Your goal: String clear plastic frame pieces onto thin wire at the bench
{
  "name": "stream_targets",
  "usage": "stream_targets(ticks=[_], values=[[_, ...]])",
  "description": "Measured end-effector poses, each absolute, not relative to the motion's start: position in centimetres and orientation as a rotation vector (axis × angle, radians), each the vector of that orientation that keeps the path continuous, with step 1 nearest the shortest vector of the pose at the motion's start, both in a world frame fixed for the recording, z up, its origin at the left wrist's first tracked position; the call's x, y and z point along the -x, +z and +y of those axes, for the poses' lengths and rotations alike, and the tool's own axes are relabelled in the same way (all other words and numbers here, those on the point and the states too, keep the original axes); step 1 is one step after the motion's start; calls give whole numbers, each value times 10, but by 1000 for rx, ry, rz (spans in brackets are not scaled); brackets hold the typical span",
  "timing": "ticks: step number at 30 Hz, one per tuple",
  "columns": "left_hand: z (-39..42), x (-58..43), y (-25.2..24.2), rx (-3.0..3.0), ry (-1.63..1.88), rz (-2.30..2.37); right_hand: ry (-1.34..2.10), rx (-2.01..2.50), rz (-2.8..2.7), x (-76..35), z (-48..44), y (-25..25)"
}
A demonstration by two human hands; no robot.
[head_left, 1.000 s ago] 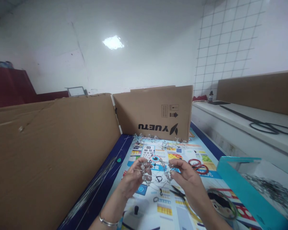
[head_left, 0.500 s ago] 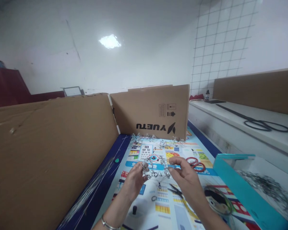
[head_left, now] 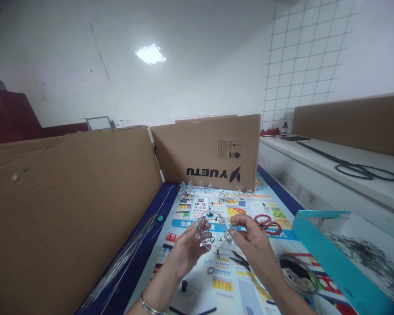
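My left hand [head_left: 188,248] and my right hand [head_left: 251,241] are raised over a colourful printed poster [head_left: 228,280]. Both pinch a wire piece strung with clear crystal beads [head_left: 213,231] that spans the gap between them. The left fingers close on its left cluster of beads, the right fingers on its right end. A silver bracelet [head_left: 149,305] circles my left wrist.
Red-handled scissors [head_left: 265,221] and black pliers [head_left: 241,259] lie on the poster. More bead pieces [head_left: 203,189] sit by a YUETU cardboard panel [head_left: 210,151]. A long cardboard wall [head_left: 65,210] stands left. A teal box [head_left: 328,253] of metal parts is right. Large black scissors [head_left: 364,169] rest on a white ledge.
The camera has drifted slightly. My hands have come a little closer together and turned the bead piece, still holding it above the poster.
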State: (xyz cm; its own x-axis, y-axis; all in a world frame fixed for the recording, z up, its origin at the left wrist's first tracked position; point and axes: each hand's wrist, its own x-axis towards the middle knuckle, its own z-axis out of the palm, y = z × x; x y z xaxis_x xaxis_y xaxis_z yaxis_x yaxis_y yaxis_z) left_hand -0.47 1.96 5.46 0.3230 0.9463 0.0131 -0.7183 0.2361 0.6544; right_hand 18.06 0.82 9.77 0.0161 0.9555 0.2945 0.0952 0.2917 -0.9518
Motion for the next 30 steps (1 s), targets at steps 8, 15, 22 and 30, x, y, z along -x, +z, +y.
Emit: stream_targets(ticks=[8, 15, 22, 30], values=[[18, 4, 53, -535, 1210, 377, 980, 1085, -1334, -180, 16, 90], [16, 4, 53, -544, 1146, 354, 1029, 1057, -1342, -180, 18, 86], [11, 3, 55, -633, 1118, 359, 1035, 1040, -1363, -180, 19, 86], [14, 10, 53, -941, 1017, 488, 1037, 1076, -1371, -182, 20, 86]])
